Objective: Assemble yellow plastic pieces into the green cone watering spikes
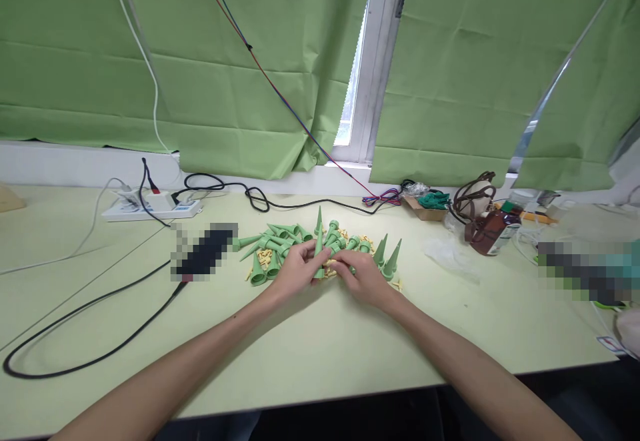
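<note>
While both forearms are reaching in over the near edge of the table (320,354), the hands are meeting at its middle. The left hand (295,269) is closing round the lower part of a green cone (319,244), holding it upright w/ the tip pointing up. The right hand (361,275) is curling its fingers in at the cone's wide end, touching it; can't tell whether it's gripping the cone or sth small against it.

Judging by this, the left should be doing the steadying, low on the cone, and the right the fine work, w/ wrists resting on the table so nothing's wobbling.

Just behind, a pile of cones (273,247) is lying among small cream pieces (251,271), near enough to reach w/o leaning. Farther back a power strip (150,207) is sitting by the wall, under green curtains (240,61).
</note>
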Tool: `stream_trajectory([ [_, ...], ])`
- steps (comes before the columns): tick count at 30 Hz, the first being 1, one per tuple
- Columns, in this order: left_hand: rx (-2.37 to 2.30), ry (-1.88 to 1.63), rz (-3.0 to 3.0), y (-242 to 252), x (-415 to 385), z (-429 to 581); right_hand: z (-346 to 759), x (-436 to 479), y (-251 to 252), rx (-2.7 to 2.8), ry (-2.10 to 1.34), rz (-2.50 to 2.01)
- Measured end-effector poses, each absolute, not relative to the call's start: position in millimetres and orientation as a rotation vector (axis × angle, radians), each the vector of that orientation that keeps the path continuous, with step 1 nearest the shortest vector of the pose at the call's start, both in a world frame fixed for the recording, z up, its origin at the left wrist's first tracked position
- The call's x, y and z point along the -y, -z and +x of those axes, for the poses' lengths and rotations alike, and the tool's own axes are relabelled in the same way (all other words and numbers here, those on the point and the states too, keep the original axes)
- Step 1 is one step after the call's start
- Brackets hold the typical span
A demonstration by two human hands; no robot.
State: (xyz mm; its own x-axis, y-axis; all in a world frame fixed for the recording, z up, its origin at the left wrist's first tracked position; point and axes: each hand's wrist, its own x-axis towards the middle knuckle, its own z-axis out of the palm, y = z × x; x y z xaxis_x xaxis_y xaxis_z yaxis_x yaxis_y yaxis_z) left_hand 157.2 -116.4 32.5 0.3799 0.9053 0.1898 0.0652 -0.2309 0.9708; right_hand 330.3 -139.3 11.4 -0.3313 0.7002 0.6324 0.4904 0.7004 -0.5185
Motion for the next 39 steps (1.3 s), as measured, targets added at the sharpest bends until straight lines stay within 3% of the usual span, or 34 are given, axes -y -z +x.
stream_trajectory([
  [39, -0.941, -1.004, 1.653, -32.8, 116.0, 156.9, 329.4, 142.4, -13.8, 1.984, -0.410, -0.962],
])
